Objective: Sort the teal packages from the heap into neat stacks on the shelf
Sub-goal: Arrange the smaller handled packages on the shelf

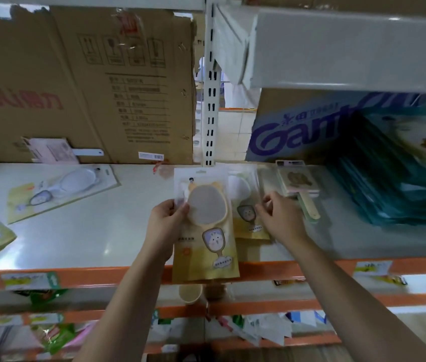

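Note:
A tall pile of teal packages (pixel 399 178) leans at the right end of the white shelf (pixel 97 231). My left hand (pixel 166 218) grips the left edge of a yellow mirror package (pixel 206 239) and holds it upright over the shelf's front edge. My right hand (pixel 277 218) pinches the right edge of a second yellow mirror package (pixel 245 207), which lies flat on the shelf just behind the first. Neither hand touches the teal pile.
Two more yellow mirror packages (pixel 57 192) lie at the left of the shelf. A pink-and-green paddle item (pixel 298 184) sits right of my right hand. Cardboard boxes (pixel 84 82) fill the back. An orange rail (pixel 76 276) edges the shelf, with lower shelves of goods below.

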Action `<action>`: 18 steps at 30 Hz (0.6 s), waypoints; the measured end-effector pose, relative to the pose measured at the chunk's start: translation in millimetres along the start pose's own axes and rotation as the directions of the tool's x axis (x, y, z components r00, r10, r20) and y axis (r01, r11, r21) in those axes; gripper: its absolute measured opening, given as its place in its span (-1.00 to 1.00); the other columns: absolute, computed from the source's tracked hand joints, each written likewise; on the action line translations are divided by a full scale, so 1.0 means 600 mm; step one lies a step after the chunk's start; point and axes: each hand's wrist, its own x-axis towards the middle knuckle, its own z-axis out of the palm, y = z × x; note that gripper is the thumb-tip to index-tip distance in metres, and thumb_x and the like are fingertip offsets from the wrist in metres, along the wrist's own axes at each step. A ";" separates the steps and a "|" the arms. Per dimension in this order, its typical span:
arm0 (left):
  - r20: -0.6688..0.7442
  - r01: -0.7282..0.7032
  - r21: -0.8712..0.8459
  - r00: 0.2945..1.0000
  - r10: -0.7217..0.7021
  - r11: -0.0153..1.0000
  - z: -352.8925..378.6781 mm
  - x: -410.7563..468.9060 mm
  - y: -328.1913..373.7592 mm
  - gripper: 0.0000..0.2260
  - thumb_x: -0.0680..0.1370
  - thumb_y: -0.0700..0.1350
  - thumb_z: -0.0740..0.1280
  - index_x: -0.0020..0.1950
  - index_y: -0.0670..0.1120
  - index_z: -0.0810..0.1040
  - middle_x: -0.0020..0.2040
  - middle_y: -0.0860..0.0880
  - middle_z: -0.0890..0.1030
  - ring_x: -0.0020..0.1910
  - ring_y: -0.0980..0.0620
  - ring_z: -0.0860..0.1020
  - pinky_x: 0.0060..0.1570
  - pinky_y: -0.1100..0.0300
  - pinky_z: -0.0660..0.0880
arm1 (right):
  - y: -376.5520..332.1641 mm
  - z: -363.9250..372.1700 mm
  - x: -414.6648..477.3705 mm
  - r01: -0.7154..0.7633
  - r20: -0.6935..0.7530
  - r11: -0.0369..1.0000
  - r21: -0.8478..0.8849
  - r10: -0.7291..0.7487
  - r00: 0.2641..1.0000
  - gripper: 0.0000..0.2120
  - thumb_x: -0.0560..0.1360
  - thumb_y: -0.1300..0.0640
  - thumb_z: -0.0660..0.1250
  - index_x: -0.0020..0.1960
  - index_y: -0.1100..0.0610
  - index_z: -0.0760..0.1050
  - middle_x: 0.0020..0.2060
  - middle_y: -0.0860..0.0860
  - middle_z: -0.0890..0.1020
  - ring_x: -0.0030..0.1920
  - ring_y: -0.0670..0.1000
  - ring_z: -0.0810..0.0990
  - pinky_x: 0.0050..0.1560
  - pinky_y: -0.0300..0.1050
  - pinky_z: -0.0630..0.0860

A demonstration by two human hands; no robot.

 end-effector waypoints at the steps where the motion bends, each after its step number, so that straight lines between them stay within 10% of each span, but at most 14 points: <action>1: 0.001 0.001 -0.011 1.000 -0.001 1.000 0.009 0.002 0.005 -0.85 0.60 -0.14 0.31 0.00 -0.20 0.61 -0.18 -0.15 0.68 -0.26 -0.10 0.67 -0.33 0.07 0.60 | 0.011 -0.002 -0.009 0.042 0.003 0.999 -0.008 -0.042 0.999 -0.90 0.56 0.01 0.29 0.00 0.02 0.45 -0.13 -0.09 0.53 -0.10 -0.07 0.52 -0.15 -0.21 0.43; 11: -0.080 -0.039 0.143 0.995 0.051 0.989 0.109 0.100 0.024 -0.88 0.52 -0.12 0.42 -0.20 -0.11 0.62 -0.19 -0.13 0.67 -0.21 -0.13 0.65 -0.11 -0.12 0.63 | 0.085 -0.018 -0.071 0.225 -0.029 0.973 -0.046 -0.226 0.974 -0.80 0.55 0.20 0.27 0.11 0.13 0.61 -0.01 -0.01 0.58 0.07 -0.02 0.48 0.08 -0.12 0.45; 18: -0.094 -0.077 0.447 0.987 0.133 0.891 0.148 0.125 0.014 -0.78 0.52 -0.08 0.40 -0.27 -0.17 0.56 -0.38 -0.05 0.53 -0.39 0.01 0.48 -0.42 0.22 0.35 | 0.085 -0.015 -0.077 0.215 -0.114 0.976 0.018 -0.212 0.971 -0.83 0.52 0.21 0.29 0.03 0.12 0.63 -0.06 -0.05 0.61 0.02 -0.06 0.51 0.06 -0.22 0.43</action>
